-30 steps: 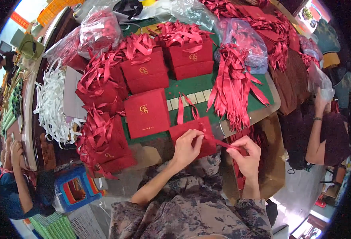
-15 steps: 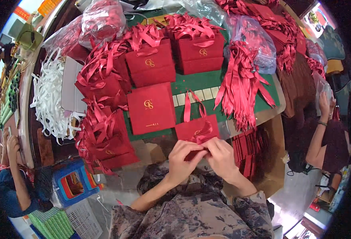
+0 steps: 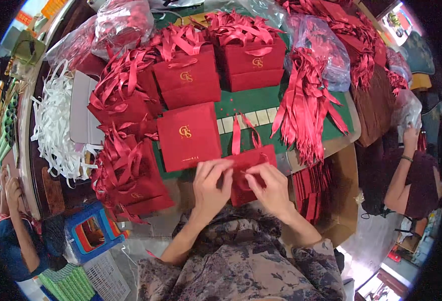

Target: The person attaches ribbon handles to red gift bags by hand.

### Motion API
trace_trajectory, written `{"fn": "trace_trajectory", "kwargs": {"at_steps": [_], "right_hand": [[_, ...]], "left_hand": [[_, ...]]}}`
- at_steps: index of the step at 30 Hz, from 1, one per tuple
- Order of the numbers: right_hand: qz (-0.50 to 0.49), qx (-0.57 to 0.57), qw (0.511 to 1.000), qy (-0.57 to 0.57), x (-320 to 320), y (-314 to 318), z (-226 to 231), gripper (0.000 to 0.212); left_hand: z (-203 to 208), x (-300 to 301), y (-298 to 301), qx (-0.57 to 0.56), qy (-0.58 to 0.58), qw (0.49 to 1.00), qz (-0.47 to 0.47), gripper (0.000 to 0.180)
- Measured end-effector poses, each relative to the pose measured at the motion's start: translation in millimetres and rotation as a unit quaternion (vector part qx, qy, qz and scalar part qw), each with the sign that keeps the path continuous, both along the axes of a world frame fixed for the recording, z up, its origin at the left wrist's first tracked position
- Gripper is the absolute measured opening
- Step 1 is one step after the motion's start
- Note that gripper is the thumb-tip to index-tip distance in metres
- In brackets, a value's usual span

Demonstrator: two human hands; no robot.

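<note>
In front of me a flat red paper gift bag (image 3: 256,157) lies at the near table edge, a ribbon handle (image 3: 237,134) looping from its far side. My left hand (image 3: 211,189) is over the bag's left part, fingers stretched and slightly blurred, thumb apart, with nothing seen in it. My right hand (image 3: 272,191) is over the right part, thumb and fingertips drawn together by the bag's face; what they pinch is too small to make out. Just left lies a flat red bag with a gold emblem (image 3: 188,138), without a visible ribbon.
Red bags stuffed with ribbons (image 3: 188,80) stand at the far side and left. A bundle of red ribbons (image 3: 303,110) lies to the right, white ribbons (image 3: 60,125) at left. A carton (image 3: 348,195) of red bags stands below right. Other people work at both sides.
My hands have moved apart from a shared pinch at the bag's near edge. The left has gone left and its fingers have spread. More of the bag's near part now shows between them.
</note>
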State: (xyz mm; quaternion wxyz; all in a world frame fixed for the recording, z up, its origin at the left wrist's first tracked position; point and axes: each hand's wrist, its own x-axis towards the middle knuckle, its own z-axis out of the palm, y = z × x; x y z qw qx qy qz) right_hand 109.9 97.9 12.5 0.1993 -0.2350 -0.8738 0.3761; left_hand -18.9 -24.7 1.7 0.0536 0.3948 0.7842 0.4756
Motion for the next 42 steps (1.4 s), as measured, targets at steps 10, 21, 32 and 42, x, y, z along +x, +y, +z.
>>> {"fn": "trace_trajectory", "kwargs": {"at_steps": [10,21,32,42], "right_hand": [[-0.043,0.045,0.998,-0.003,-21,-2,-30,0.013],[-0.058,-0.013,0.997,-0.047,-22,-3,-27,0.014],[-0.095,-0.079,0.989,-0.085,-22,-3,-17,0.017],[-0.124,-0.035,0.991,0.044,-20,-13,-29,0.015]], "left_hand": [[-15,-7,10,-0.119,0.110,0.987,-0.020,0.027],[-15,-8,13,-0.092,0.092,0.991,-0.040,0.011],[-12,8,19,-0.127,0.129,0.982,-0.049,0.006],[-6,6,19,-0.092,0.021,0.995,-0.041,0.004]]}}
